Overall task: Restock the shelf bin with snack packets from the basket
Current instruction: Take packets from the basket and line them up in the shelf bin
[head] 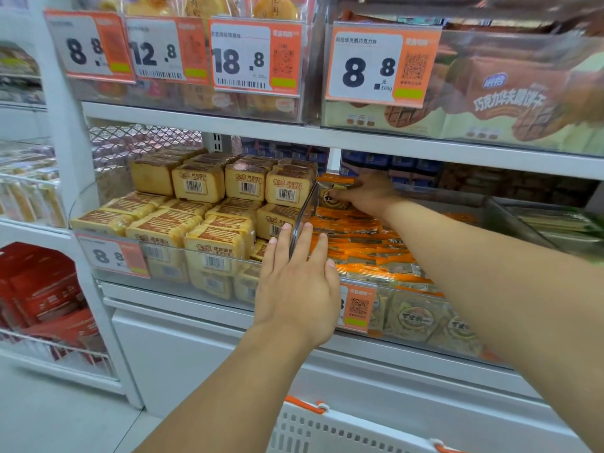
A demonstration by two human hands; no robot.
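The clear shelf bin (pixel 405 308) on the middle shelf is filled with orange-edged snack packets (pixel 362 243). My right hand (pixel 367 192) reaches deep into the bin's back left corner and pinches one upright orange packet (pixel 333 188). My left hand (pixel 297 282) is held flat with straight fingers at the bin's front left corner, fingertips against the clear divider (pixel 305 220). The white basket (pixel 330 433) with orange handle clips sits at the bottom edge, below the shelf; its contents are out of sight.
Left of the divider, a bin holds stacked yellow toast packs (pixel 196 223). The shelf above carries clear bins with price tags (pixel 380 65) and waffle biscuit bags (pixel 510 103). Red boxes (pixel 42 289) fill a rack at far left. Another clear bin (pixel 542 223) lies to the right.
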